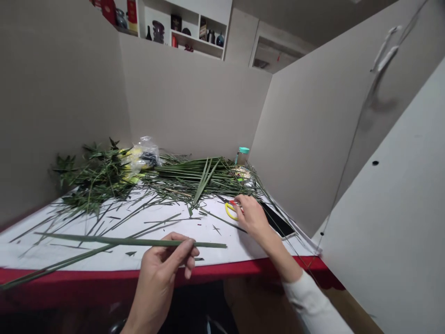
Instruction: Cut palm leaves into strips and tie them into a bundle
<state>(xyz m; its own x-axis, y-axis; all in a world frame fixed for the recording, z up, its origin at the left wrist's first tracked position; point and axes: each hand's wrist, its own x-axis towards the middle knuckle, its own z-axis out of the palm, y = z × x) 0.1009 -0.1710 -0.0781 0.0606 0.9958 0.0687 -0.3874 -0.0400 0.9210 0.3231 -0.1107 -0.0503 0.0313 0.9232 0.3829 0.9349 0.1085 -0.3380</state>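
Note:
My left hand (168, 262) pinches long green leaf strips (139, 242) between thumb and fingers, above the front of the table. The strips stretch far to the left, with a short end sticking out to the right of the thumb. Farther back, my right hand (252, 215) has its fingers closed at the handles of a pair of scissors (229, 211). One handle loop is yellow; a red part shows under the fingers, and the dark blades point left. How firm that grip is stays hidden.
A heap of long green leaves (184, 174) lies along the back. Leafy sprigs (93, 181) and a clear plastic bag (148, 150) are at the left. A teal-lidded jar (242, 156) stands back right; a dark tablet-like device (278, 220) lies beside my right hand. Grey panels enclose the table.

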